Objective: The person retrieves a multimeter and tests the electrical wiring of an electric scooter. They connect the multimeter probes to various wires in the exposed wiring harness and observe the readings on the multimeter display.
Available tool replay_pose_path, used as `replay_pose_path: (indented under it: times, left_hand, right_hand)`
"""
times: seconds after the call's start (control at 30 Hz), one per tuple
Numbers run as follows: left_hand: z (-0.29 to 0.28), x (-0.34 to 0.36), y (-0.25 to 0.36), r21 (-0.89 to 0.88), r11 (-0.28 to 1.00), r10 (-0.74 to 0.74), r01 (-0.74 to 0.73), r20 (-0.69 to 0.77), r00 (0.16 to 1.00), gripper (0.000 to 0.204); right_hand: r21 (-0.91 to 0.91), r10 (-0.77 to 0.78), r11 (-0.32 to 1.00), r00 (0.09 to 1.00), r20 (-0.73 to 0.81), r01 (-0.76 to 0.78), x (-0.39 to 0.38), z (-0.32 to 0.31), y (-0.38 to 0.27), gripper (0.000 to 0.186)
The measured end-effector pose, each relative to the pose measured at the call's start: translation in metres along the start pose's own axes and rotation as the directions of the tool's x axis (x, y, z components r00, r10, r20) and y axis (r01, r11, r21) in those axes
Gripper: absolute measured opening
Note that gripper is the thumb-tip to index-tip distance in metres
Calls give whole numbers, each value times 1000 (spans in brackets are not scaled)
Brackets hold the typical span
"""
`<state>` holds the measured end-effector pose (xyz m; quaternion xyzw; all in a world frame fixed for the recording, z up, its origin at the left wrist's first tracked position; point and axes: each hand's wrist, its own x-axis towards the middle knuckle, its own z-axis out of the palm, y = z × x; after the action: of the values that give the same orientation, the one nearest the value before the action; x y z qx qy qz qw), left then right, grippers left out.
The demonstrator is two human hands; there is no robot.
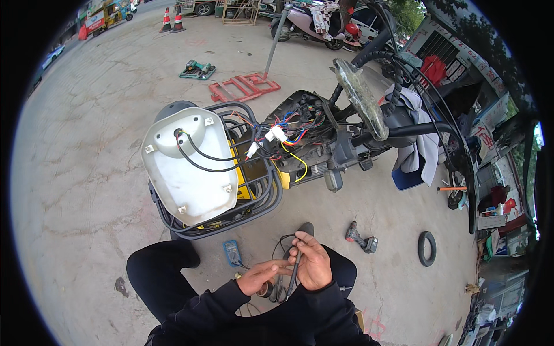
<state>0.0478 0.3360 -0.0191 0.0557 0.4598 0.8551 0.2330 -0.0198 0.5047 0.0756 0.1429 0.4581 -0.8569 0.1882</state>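
A slim black test probe [292, 279] with a pointed lower end rests in the fingers of my right hand [313, 264], which is closed around it. My left hand [257, 279] lies beside it with its fingers stretched out toward the right hand, their tips at or near the probe. Thin dark leads loop behind the hands. On the ground to the left is a blue multimeter [232, 252]. A roll of tape [265, 289] and a pair of scissors or pliers [279, 291] are partly hidden below my hands.
Ahead stands an opened electric scooter with exposed wiring [283, 135] and a white seat base [190, 173] upturned on its rack. A cordless drill [362, 237] and a small tire [427, 248] lie to the right. Farther off are a red metal frame [244, 87] and a tool case [197, 71].
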Motion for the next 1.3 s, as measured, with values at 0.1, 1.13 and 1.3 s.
replay_pose_path:
  times: [0.1, 1.13, 1.3]
  left_hand:
    - [38, -4, 12, 44, 998, 51, -48, -77, 996, 35]
    - [-14, -63, 26, 98, 982, -145, 162, -163, 976, 42]
    - [-12, -73, 52, -212, 971, -158, 110, -226, 961, 45]
  right_hand:
    - [6, -51, 999, 998, -47, 52, 1, 0, 31, 23]
    - [-664, -415, 694, 908, -55, 277, -86, -93, 11, 27]
    - [-311, -372, 902, 904, -212, 299, -79, -94, -5, 45]
